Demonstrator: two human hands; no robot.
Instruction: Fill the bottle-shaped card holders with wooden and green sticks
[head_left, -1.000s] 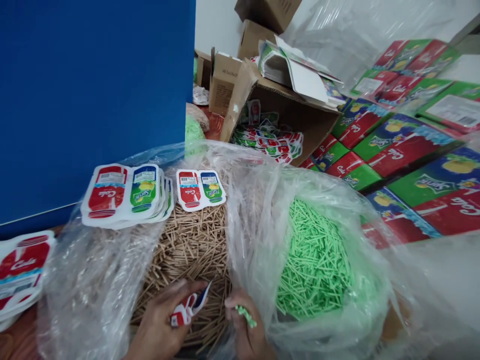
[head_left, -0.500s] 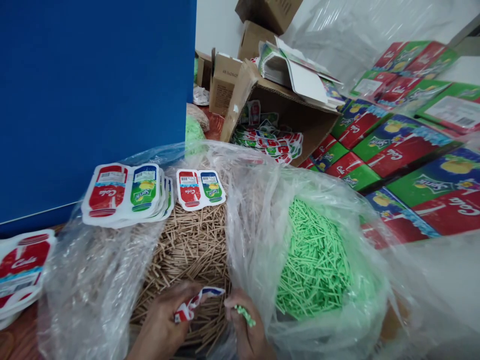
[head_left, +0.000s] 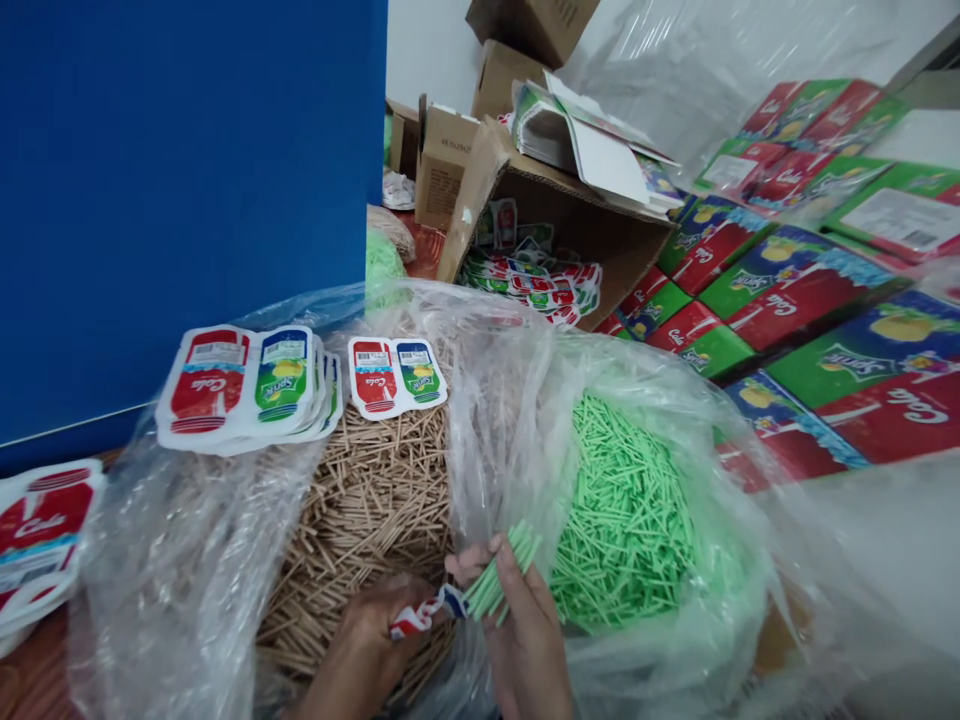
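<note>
My left hand (head_left: 360, 655) is closed on a small red, white and blue packet (head_left: 424, 612) at the bottom centre. My right hand (head_left: 521, 630) pinches a bunch of green sticks (head_left: 501, 577), their lower ends touching the packet's mouth. Both hands hover over a clear plastic bag of brown sticks (head_left: 367, 495). Just right of them, a second clear bag holds a heap of green sticks (head_left: 630, 510).
A stack of flat printed packets (head_left: 247, 385) and a single one (head_left: 396, 375) lie on the brown sticks. More packets (head_left: 41, 535) sit at the far left. A blue board (head_left: 187, 180) stands behind; an open cardboard box (head_left: 555, 230) and coloured cartons (head_left: 817, 300) fill the right.
My right hand rose and now shows a fan of green sticks held against the packet. My left hand shifted the packet slightly right.
</note>
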